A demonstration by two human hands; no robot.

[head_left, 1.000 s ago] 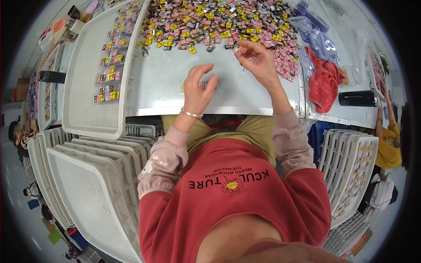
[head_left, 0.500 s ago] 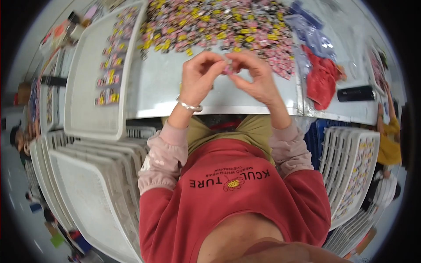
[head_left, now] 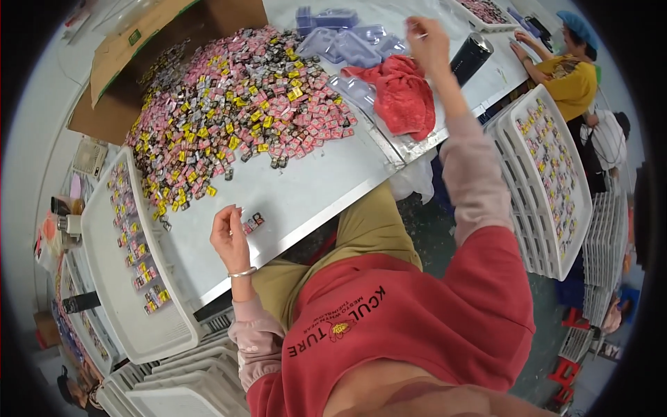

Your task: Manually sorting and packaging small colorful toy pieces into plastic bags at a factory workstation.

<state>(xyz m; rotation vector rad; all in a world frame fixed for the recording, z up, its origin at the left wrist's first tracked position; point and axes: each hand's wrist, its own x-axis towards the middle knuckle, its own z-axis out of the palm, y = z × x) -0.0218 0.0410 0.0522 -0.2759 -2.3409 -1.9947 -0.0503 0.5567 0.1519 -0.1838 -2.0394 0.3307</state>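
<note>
My left hand (head_left: 229, 240) is just above the near part of the table, fingers drawn together; whatever is between the fingertips is too small to make out. Beside it on the tabletop lies a short row of small pink and black pieces (head_left: 254, 222). My right hand (head_left: 429, 47) is stretched far to the right, above the table past a crumpled red cloth (head_left: 406, 97). Its fingers are bent and blurred, so their grip is unclear. A large heap of small pink, yellow and black pieces (head_left: 229, 104) covers the back of the table.
At the left stands a white tray (head_left: 104, 243) with rows of grouped pieces (head_left: 139, 260). Clear plastic blister trays (head_left: 347, 45) and a black cylinder (head_left: 472, 59) are on the right. A cardboard box (head_left: 111, 76) backs the heap. Stacked trays (head_left: 549, 181) flank me; a co-worker (head_left: 573, 76) works at far right.
My hands have parted from their shared hold on a small pink piece. The right has swung out to the right; the left has lowered toward the tabletop. The view has turned rightward.
</note>
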